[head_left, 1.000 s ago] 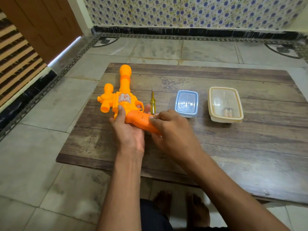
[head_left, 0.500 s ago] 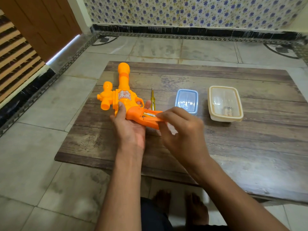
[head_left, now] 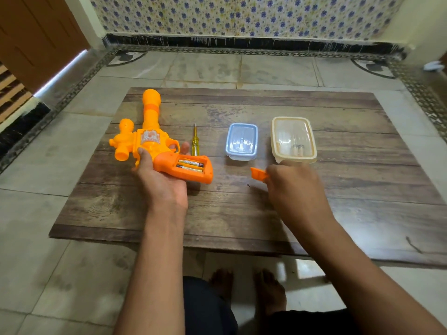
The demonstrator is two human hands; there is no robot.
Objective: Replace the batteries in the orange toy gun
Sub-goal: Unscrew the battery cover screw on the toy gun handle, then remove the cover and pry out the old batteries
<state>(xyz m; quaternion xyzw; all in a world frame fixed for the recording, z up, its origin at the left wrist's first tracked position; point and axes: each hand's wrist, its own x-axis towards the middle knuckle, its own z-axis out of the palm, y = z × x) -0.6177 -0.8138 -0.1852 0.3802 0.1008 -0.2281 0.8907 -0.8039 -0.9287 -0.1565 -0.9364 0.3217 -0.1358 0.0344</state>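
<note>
Resting on the left hand (head_left: 161,182) at centre left of the frame is the orange toy gun (head_left: 154,146), its barrel pointing toward the top of the frame over the wooden surface (head_left: 242,209). Left grip: thumb curled over the body and fingertips showing past the trigger guard, holding the gun from beneath. The handle's compartment lies uncovered, with two batteries (head_left: 190,164) seated side by side inside. Right hand (head_left: 294,187), right of centre: fingers curled, pinching the orange battery cover (head_left: 258,174) well apart from the gun, low over the surface; whether the cover touches the wood cannot be told. A yellow-handled screwdriver (head_left: 195,142) lies on the surface just beside the gun's handle. Further right stand a blue lidded container (head_left: 242,141) and a cream lidded container (head_left: 294,140), the latter showing small items through its clear lid, too indistinct to identify. Bare feet are visible at the bottom of the frame below the surface's edge.
</note>
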